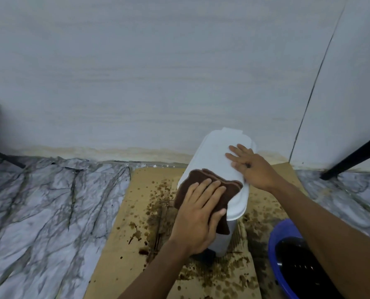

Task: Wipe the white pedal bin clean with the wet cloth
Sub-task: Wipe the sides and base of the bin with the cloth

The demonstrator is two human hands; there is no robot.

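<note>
The left grip [198, 212], fingers spread, presses the cloth [231, 188] on the near end of the bin lid [214, 152]. The lid's length runs away toward the right grip [253, 167], which lies flat and spread.

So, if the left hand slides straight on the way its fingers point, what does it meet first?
Probably the right hand, which lies flat on the far part of the bin lid. The left hand presses the brown cloth on the near part; only bare lid lies between them.
</note>
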